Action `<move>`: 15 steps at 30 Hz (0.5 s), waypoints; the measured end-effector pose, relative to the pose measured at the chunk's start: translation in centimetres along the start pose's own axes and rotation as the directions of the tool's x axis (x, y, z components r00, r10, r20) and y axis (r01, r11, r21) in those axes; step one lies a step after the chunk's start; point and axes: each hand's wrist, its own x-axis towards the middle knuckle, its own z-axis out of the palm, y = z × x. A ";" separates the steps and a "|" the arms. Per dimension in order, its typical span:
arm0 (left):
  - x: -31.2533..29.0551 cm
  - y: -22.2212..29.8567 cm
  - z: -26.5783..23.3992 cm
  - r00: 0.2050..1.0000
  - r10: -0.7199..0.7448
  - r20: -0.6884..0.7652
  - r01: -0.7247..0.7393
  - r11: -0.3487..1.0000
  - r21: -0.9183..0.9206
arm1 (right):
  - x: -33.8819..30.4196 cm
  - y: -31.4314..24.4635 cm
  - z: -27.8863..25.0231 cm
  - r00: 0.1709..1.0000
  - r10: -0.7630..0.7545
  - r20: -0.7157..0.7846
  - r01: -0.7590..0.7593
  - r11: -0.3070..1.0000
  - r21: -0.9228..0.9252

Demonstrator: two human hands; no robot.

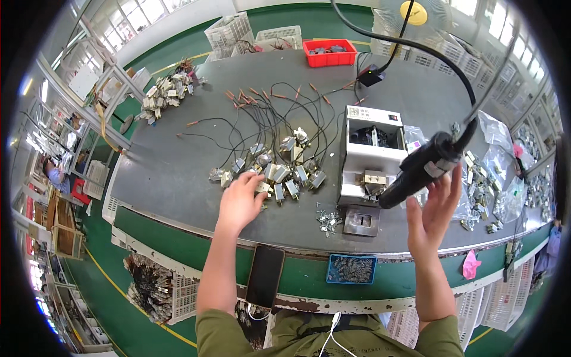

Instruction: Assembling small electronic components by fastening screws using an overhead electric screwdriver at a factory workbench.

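My left hand (239, 201) is at the near left side of a pile of boxy metal-cased parts (279, 172) with long black leads. Its fingers curl around a small metal-cased part (262, 188) at the pile's edge. A black electric screwdriver (419, 171) hangs tilted from its cable at the right. Just below and behind it is my right hand (434, 217), with thumb and fingers apart and not wrapped around the tool. Left of the screwdriver, a white and grey screw feeder (373, 156) stands on the table. Loose screws (329, 221) and a small metal block (361, 221) lie before it.
A phone (265, 276) and a blue tray of small metal pieces (351, 269) lie along the near edge. More parts are heaped at the far left (168, 95) and right (479, 190). A red bin (329, 53) stands at the back. The screwdriver's cable (443, 56) loops overhead.
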 end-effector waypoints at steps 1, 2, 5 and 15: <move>0.5 0.2 -0.3 0.990 -0.072 0.121 0.076 0.997 -0.027 | -0.6 -0.1 -0.7 0.998 -0.050 0.049 0.050 0.999 -0.015; 0.5 -0.1 -0.4 0.990 -0.070 0.120 0.073 0.997 -0.022 | -1.5 -0.1 -1.0 0.998 -0.050 0.043 0.051 0.999 -0.013; 0.6 -0.5 -0.7 0.993 0.100 0.063 -0.104 0.993 0.054 | -4.3 0.4 -1.8 0.989 -0.119 0.085 0.123 0.992 -0.033; -6.4 11.2 -2.5 0.943 0.318 -0.097 -0.325 0.819 -0.472 | -5.1 -2.6 3.3 0.487 0.428 0.762 -0.839 0.472 0.271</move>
